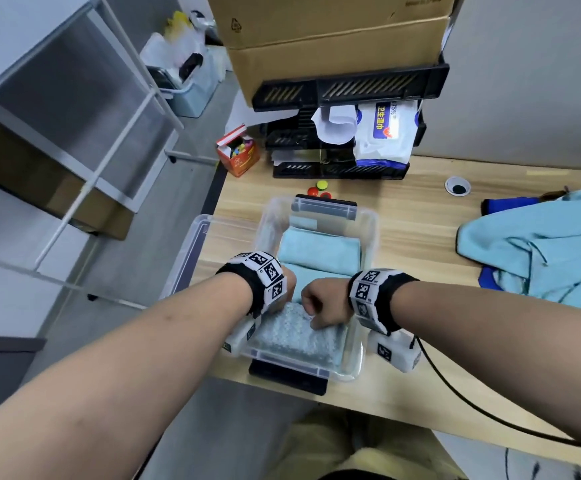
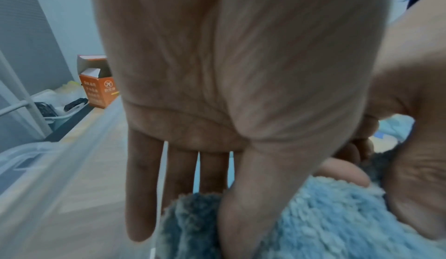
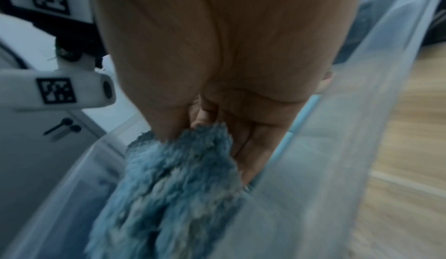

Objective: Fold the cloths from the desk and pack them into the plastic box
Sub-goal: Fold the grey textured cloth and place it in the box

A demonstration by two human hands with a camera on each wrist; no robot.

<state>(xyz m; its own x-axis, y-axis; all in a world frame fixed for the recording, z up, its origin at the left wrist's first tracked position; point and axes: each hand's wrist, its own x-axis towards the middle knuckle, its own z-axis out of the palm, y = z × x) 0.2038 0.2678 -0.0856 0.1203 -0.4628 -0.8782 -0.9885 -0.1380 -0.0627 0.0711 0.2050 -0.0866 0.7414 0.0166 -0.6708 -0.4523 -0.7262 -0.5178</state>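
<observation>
A clear plastic box [image 1: 369, 237] stands on the wooden desk, with folded light blue cloths [image 1: 317, 254] lying in its far part. A folded fluffy blue-grey cloth [image 1: 292, 336] sits in the near end of the box. My left hand [image 1: 289, 284] holds its left top edge; in the left wrist view the thumb lies on the front of the cloth [image 2: 325, 215] and the straight fingers [image 2: 212, 175] go down behind it, beside the box wall. My right hand [image 1: 323, 308] pinches the right top edge of the cloth [image 3: 173, 186] between thumb and curled fingers [image 3: 251, 148], close to the box wall [image 3: 337, 148].
The box lid [image 1: 192, 244] lies left of the box, over the desk edge. A loose light blue garment [image 1: 542, 251] lies at the right. Behind are a black file tray [image 1: 348, 88] with a wipes pack [image 1: 384, 133], an orange carton [image 1: 239, 154], coloured discs [image 1: 318, 190] and a cardboard box [image 1: 334, 39].
</observation>
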